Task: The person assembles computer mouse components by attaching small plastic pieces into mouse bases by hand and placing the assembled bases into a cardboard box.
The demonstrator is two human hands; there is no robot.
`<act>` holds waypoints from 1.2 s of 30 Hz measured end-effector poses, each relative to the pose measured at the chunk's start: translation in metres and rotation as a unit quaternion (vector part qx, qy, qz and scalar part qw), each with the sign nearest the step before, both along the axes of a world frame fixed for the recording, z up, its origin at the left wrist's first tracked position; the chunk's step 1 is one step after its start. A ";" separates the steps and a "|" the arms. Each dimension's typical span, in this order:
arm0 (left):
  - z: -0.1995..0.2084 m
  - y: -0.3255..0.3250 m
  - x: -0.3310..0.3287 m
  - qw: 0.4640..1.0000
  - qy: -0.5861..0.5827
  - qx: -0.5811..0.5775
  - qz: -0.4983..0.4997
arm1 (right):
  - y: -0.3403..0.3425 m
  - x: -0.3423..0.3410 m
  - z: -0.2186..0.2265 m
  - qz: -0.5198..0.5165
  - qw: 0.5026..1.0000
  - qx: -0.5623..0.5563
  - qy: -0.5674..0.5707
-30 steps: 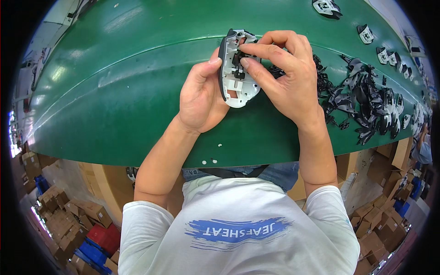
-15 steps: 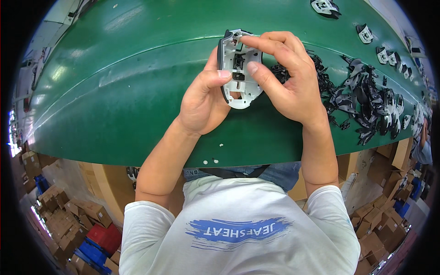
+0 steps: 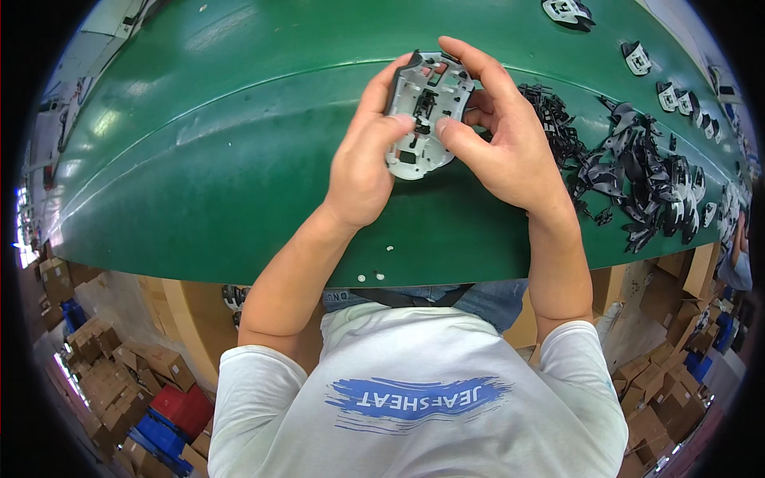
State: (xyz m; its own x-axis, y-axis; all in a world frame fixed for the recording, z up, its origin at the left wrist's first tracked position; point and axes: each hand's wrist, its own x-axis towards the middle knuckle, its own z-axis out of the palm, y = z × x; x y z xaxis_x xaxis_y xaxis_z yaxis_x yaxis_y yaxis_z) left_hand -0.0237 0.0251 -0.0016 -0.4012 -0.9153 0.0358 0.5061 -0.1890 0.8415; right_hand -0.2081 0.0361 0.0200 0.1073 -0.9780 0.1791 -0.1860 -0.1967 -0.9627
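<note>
A white plastic shell (image 3: 421, 119) with dark fittings inside, shaped like a computer mouse base, is held flat-on above the green belt (image 3: 207, 159). My left hand (image 3: 362, 163) grips its left side, thumb lying across the shell's lower middle. My right hand (image 3: 498, 135) holds its right edge, with the index finger arched over the top and the thumb pressing on the centre.
A heap of small black plastic parts (image 3: 629, 183) lies on the belt to the right. More white and black shells (image 3: 567, 11) sit along the far edge. A few small white bits (image 3: 374, 275) lie near the front edge. Cardboard boxes (image 3: 96, 366) stand on the floor.
Both hands have turned the shell from edge-on to facing me and lifted it slightly. My right thumb has moved onto its centre.
</note>
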 end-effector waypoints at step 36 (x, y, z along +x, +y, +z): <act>0.012 0.005 0.007 0.975 -0.176 -0.128 0.033 | 0.005 0.013 0.008 0.018 0.991 0.080 -0.102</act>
State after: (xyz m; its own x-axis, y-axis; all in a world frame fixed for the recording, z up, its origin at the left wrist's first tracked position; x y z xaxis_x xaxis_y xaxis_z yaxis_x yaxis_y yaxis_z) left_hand -0.0168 0.0302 0.0102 -0.3705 -0.9187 0.1368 0.1807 0.0732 0.9808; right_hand -0.1947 0.0412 0.0282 0.1203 -0.9918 0.0433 0.0203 -0.0412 -0.9989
